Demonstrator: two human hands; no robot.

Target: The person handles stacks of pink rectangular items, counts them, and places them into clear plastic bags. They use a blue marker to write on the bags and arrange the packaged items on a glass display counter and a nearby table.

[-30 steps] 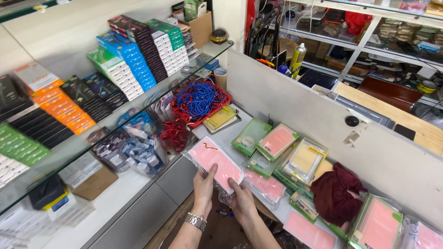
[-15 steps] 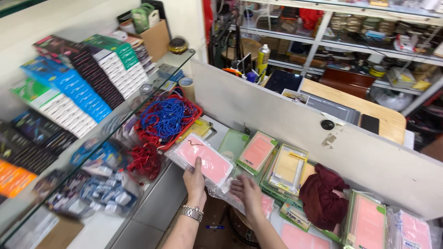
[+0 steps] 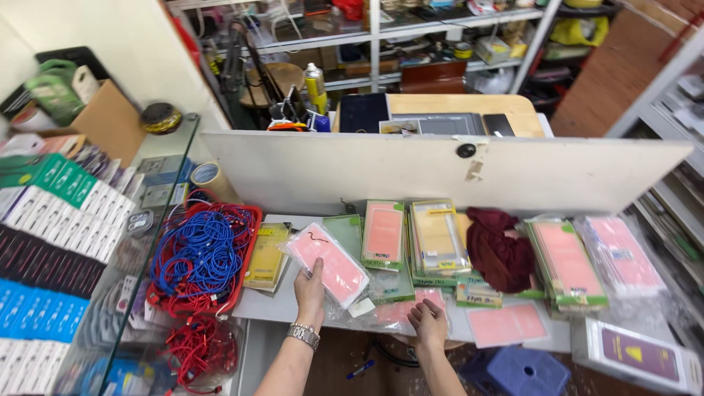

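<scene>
My left hand, with a metal watch on the wrist, holds up a pink phone case in a clear plastic bag over the white counter. My right hand rests flat on a stack of pink bagged cases lying at the counter's front edge. Just behind stand boxed pink and yellow cases in green-edged packaging.
A red tray of blue and red cables sits at the left, next to a glass shelf of boxed goods. A dark red cloth and more pink cases lie right. A white partition backs the counter.
The view has swung right, so the counter now lies straight ahead. My left hand still holds the pink bagged case; my right hand has settled on the stack at the front edge.
</scene>
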